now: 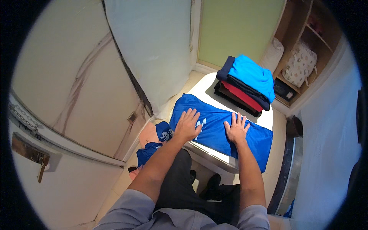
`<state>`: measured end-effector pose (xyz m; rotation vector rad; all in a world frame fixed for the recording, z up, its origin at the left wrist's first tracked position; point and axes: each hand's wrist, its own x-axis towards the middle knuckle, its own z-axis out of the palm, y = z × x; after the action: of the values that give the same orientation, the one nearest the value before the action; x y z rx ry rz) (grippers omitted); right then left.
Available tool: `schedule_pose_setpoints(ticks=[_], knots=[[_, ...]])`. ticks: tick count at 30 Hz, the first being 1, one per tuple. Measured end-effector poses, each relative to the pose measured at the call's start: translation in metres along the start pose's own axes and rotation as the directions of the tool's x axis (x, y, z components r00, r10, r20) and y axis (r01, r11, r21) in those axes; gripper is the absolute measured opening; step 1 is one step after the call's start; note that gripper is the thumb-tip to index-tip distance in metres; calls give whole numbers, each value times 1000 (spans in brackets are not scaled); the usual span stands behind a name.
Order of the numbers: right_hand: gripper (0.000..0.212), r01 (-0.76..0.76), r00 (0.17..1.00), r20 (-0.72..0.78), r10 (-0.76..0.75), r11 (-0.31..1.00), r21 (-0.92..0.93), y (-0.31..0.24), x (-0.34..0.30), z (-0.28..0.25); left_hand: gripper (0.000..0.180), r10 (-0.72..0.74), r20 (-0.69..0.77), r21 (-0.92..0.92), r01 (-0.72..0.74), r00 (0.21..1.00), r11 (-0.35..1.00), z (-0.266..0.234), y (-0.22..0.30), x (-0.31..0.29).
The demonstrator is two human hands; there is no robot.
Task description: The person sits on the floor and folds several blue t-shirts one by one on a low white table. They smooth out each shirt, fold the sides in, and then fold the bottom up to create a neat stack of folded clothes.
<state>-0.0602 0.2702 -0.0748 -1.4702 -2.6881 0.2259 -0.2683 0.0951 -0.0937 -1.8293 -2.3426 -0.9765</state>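
A dark blue garment point(214, 115) with a white print lies folded into a long strip across the near part of a white table point(199, 85). Its right end hangs over the table's edge. My left hand point(186, 126) rests flat on the left half, beside the print, fingers stretched out. Farther right, my right hand point(236, 129) presses flat on the cloth with its fingers spread. Neither hand grips anything. Just beyond the garment stands a stack of folded clothes point(249, 82), bright blue on top, with black, red and brown layers below.
Blue and pink cloths point(148, 147) lie low at the left of the table. A wooden shelf unit point(297, 23) at the back right holds a patterned white bag point(300, 64). On the left is a white door with a key point(41, 172) in its lock.
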Motion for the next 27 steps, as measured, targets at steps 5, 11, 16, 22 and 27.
schedule_pose_setpoints(ticks=[5, 11, 16, 22, 27], knots=[[74, 65, 986, -152, -67, 998, -17, 2, -9, 9, 76, -98, 67, 219, 81, 993, 972, 1, 6, 6], [73, 163, 980, -118, -162, 987, -4, 13, -53, 7, 77, -131, 105, 261, 99, 986, 960, -2, 5, 8], [71, 68, 980, -186, -68, 998, -5, 41, -89, 5, 77, -157, 125, 129, 140, 980, 982, -4, 8, 9], [69, -35, 966, -253, 53, 997, 73, 47, -118, 3, 55, -270, -377, 33, 305, 886, 952, 6, -34, -7], [63, -8, 935, -351, 47, 994, 112, 45, -122, -3, 60, -602, -186, -51, 605, 776, 795, -12, -61, -9]])
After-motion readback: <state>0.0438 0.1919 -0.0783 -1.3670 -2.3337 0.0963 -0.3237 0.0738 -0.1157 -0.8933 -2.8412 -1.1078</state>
